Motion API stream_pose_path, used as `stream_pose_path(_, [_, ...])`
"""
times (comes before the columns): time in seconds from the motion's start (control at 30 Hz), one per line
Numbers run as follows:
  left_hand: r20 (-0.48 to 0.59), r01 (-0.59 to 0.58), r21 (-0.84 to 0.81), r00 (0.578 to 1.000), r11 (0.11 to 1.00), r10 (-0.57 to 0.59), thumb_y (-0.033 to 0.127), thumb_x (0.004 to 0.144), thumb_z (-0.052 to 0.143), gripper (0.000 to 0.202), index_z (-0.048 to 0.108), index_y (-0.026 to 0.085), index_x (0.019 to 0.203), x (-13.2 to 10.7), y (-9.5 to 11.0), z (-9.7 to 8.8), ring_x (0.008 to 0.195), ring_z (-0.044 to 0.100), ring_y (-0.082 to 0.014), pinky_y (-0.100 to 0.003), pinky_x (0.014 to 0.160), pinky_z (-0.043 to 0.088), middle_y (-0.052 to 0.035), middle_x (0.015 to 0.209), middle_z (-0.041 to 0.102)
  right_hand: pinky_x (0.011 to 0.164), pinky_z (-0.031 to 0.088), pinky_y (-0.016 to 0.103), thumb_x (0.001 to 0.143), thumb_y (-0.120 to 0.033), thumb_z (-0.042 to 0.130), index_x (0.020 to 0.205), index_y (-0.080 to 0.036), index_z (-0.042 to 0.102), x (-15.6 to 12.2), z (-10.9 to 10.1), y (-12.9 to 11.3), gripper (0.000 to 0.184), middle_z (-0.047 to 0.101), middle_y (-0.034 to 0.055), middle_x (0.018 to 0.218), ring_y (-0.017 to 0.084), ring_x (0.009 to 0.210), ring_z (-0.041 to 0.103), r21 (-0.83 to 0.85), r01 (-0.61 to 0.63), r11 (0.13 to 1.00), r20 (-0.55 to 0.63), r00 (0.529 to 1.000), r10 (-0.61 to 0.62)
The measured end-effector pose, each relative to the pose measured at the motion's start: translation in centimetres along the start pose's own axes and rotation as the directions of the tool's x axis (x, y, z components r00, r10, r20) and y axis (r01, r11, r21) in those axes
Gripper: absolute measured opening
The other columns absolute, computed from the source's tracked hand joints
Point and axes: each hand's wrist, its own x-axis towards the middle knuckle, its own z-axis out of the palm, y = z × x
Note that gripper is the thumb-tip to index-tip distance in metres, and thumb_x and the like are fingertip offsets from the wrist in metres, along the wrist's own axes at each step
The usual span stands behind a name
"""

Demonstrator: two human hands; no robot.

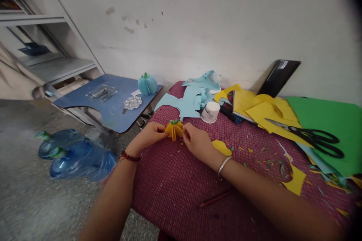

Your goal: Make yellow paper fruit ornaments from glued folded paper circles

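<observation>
A small yellow paper pumpkin (pixel 174 131) with folded segments and a green top stands between my hands, above the red checked cloth. My left hand (pixel 151 134) pinches its left edge between thumb and fingers. At its right edge, my right hand (pixel 198 141) has its fingers closed on the paper. A yellow paper cutout (pixel 222 147) lies just beyond my right wrist, partly covered by it. Close by stands a white paper cup (pixel 210 112), upside down. A pencil (pixel 215 198) rests on the cloth below my right forearm.
Black-handled scissors (pixel 313 135) lie on yellow paper sheets (pixel 271 111) beside green paper (pixel 333 128). Light blue scraps (pixel 183 101) are heaped near the wall. A blue table (pixel 113 116) at left holds a blue paper pumpkin (pixel 147 84). Water bottles (pixel 82 158) lie on the floor.
</observation>
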Motion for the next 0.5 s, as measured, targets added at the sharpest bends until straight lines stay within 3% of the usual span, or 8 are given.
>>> stream_pose_path(0.13, [0.014,0.019,-0.007,1.000,1.000,-0.018,0.033,0.078,0.057,0.029,0.055,0.016,0.056,-0.1,0.3,0.0,0.051,0.032,-0.0077,-0.022,0.047,0.023,0.0054,0.054,0.038,0.058,0.034,0.026,0.092,-0.012,0.046,0.098,-0.020,0.059,-0.4,-0.4,-0.3,0.017,0.065,0.0065,0.106,0.014,0.070,0.060,-0.099,0.204,0.974,0.088,0.977,-0.196])
stream_pose_path(0.23, [0.015,0.015,-0.010,1.000,1.000,-0.015,0.032,0.078,0.057,0.028,0.054,0.016,0.056,-0.1,0.5,0.1,0.052,0.031,-0.0078,-0.022,0.048,0.023,0.0056,0.054,0.037,0.062,0.040,0.027,0.094,-0.025,0.052,0.098,-0.018,0.059,-0.6,-0.7,-0.7,0.012,0.065,0.0073,0.105,0.016,0.076,0.061,-0.062,0.174,0.983,0.094,0.981,-0.168])
stream_pose_path(0.3, [0.019,0.009,-0.013,1.000,1.000,-0.008,0.031,0.078,0.057,0.027,0.054,0.016,0.056,-0.2,0.7,0.1,0.052,0.032,-0.0079,-0.022,0.048,0.024,0.0054,0.054,0.038,0.064,0.043,0.028,0.091,-0.034,0.057,0.096,-0.016,0.059,-0.5,-0.7,-1.0,0.019,0.065,0.0080,0.105,0.017,0.077,0.062,-0.057,0.142,0.988,0.094,0.986,-0.136])
stream_pose_path(0.5, [0.003,0.010,-0.004,1.000,1.000,-0.010,0.030,0.077,0.058,0.030,0.048,0.017,0.052,-0.2,0.7,0.3,0.051,0.030,-0.0078,-0.023,0.047,0.021,0.0058,0.053,0.035,0.064,0.044,0.028,0.093,-0.030,0.056,0.098,-0.016,0.061,-0.1,-0.3,-1.0,0.015,0.065,0.0075,0.107,0.018,0.081,0.064,-0.085,0.123,0.989,0.086,0.990,-0.115])
